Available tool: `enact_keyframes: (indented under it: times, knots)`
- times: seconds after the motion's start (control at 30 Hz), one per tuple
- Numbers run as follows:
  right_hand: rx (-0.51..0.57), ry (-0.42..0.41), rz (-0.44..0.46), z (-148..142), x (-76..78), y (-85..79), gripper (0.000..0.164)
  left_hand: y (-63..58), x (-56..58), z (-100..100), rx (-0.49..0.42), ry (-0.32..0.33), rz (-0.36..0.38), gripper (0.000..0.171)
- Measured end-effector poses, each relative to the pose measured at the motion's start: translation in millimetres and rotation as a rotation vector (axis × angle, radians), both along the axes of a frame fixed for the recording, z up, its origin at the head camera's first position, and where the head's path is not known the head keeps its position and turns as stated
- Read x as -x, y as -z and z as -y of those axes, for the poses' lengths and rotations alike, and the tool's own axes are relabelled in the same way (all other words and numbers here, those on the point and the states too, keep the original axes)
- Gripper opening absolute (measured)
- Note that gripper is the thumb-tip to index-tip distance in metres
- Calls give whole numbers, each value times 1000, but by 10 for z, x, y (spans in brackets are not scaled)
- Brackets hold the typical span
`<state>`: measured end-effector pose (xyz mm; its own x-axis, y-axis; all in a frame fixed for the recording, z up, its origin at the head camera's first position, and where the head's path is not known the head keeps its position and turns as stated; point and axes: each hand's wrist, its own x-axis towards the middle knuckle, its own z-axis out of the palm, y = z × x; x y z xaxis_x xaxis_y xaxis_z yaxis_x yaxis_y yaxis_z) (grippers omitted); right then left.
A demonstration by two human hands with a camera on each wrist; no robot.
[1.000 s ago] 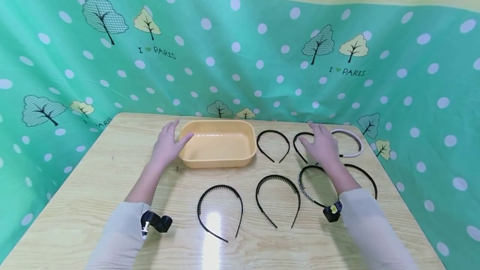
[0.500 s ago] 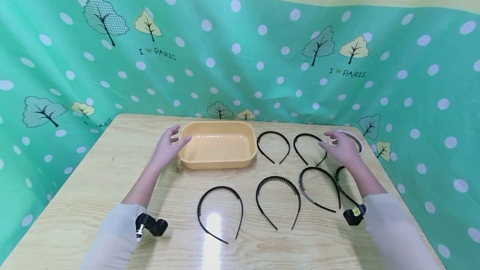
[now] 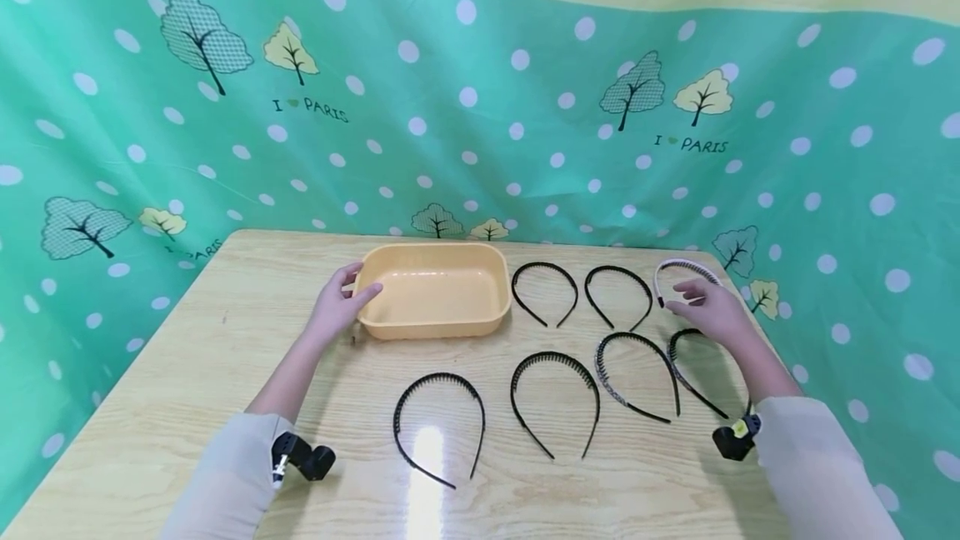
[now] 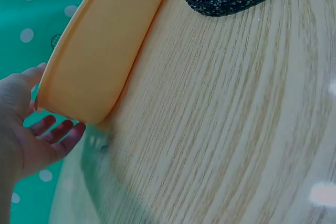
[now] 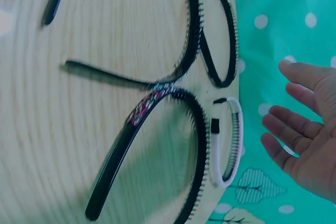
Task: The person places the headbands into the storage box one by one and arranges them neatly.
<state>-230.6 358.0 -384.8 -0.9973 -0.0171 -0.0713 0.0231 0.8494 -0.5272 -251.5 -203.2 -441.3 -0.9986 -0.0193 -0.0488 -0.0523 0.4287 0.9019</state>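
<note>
At the left end of a pale orange plastic tray (image 3: 435, 328), my left hand (image 3: 339, 303) holds the rim, thumb over the inside and fingers outside. The left wrist view shows the tray wall (image 4: 100, 51) between thumb and curled fingers (image 4: 63, 132). My right hand (image 3: 708, 311) hovers by a white headband (image 3: 662, 273) at the back right, overlapping part of it. In the right wrist view its fingers are loosely bent with nothing in them, and the white headband (image 5: 239, 135) lies on the table.
Several black toothed headbands lie on the wooden table (image 3: 225, 340): two behind, right of the tray, including one (image 3: 574, 283); a plain one (image 3: 401, 394) in front; a glittery one (image 3: 611, 390) at right; another (image 3: 697, 394) under the right forearm. A green dotted cloth (image 3: 480, 140) hangs behind.
My right hand has moved right and toward the front, from the black headband to beside the white one. My left hand has lowered slightly and closed on the tray's left rim.
</note>
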Motion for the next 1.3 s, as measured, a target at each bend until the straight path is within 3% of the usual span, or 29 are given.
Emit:
enact_keyframes:
  times: [0.37, 0.6, 0.77, 1.07, 1.3]
  knots:
    - [-33, -14, -23, -240, -99, 92, 57, 84, -26, 16, -15, -5, -9, 79]
    - [-78, -13, 27, -379, -124, 205, 54, 99, -23, 25, -47, -13, -11, 79]
    - [-111, -19, 66, -458, -123, 331, 52, 122, -39, 29, -43, -27, -5, 77]
    - [-192, -28, 29, -494, -90, 455, 46, 110, -12, 6, -39, -43, -2, 77]
    - [-196, -27, 33, -500, -57, 521, 44, 110, -10, 0, -47, -39, -16, 76]
